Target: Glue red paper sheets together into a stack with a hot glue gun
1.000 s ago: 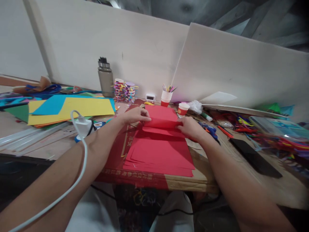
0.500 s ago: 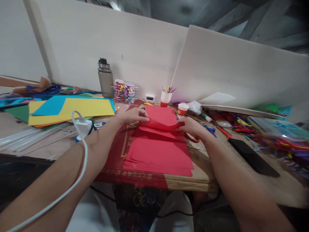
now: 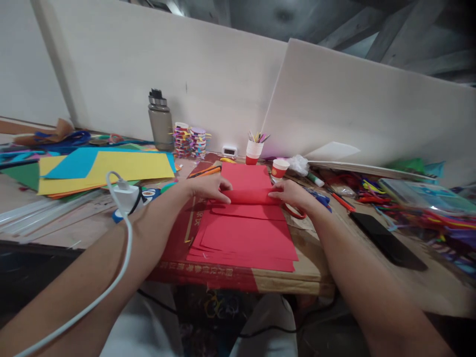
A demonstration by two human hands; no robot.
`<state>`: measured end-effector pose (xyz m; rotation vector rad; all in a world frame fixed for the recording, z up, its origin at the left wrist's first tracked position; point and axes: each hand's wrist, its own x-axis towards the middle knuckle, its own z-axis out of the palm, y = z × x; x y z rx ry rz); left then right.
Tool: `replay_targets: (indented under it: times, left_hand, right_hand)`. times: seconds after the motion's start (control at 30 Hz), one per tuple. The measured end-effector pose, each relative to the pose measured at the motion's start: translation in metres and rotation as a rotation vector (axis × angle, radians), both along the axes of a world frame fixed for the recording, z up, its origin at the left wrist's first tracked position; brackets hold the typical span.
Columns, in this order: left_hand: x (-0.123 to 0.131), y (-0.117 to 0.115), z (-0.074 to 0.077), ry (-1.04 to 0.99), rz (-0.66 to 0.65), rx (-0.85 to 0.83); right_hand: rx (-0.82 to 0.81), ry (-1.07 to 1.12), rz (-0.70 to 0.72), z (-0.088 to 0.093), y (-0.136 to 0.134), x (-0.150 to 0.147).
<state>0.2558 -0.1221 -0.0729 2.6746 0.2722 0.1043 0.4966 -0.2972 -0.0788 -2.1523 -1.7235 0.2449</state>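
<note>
A stack of red paper sheets point(image 3: 247, 238) lies on a red and tan board point(image 3: 297, 280) in front of me. The top red sheet point(image 3: 247, 186) is bent over into a fold across its width. My left hand point(image 3: 208, 188) pinches the fold's left end with its fingers closed on the paper. My right hand point(image 3: 292, 195) pinches the right end the same way. Red-handled scissors point(image 3: 295, 213) lie just under my right hand, partly hidden by it.
Yellow, blue and green sheets point(image 3: 107, 166) lie at the left. A white charger point(image 3: 124, 194) with a cable sits near my left arm. A grey bottle point(image 3: 159, 121), paper cups point(image 3: 255, 151) and a small cup point(image 3: 278, 168) stand behind. A black phone point(image 3: 386, 240) and craft clutter point(image 3: 420, 203) fill the right.
Both hands have drawn the folded edge of the top red sheet a little toward me and flattened it; the fold was raised and curled before. The scissors came into view under my right hand.
</note>
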Motion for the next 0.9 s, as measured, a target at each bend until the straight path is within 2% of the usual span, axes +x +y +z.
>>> replay_targets:
  times: [0.13,0.23,0.3,0.37,0.43,0.53,0.7,0.8,0.9]
  left_hand:
    - [0.002,-0.003,-0.003,0.065,-0.008,-0.011]
    - [0.002,-0.003,-0.005,0.057,0.008,-0.012]
    - [0.002,-0.003,-0.007,0.061,0.024,-0.041]
    - [0.002,-0.004,-0.007,0.063,0.043,-0.081]
    - [0.001,-0.006,-0.007,0.061,0.059,-0.111]
    - [0.002,-0.007,-0.007,0.062,0.070,-0.131]
    - [0.005,-0.006,-0.009,0.044,0.066,-0.071]
    - [0.005,-0.007,-0.008,0.046,0.043,-0.062]
    - [0.004,-0.008,-0.006,0.048,0.063,-0.075]
  right_hand:
    - [0.037,0.119,0.004,-0.002,0.000,0.001]
    - [0.194,0.292,-0.055,-0.003,0.000,0.002]
    - [0.324,0.359,-0.149,-0.003,-0.002,0.003]
    - [0.405,0.334,-0.254,-0.001,-0.008,0.006]
    - [0.419,0.219,-0.346,0.001,-0.018,0.011]
    - [0.345,-0.015,-0.492,0.003,-0.041,0.027]
    - [0.062,-0.353,-0.693,-0.007,-0.084,0.061]
    - [-0.050,-0.340,-0.693,-0.018,-0.095,0.073]
    - [-0.038,-0.233,-0.646,-0.024,-0.092,0.078]
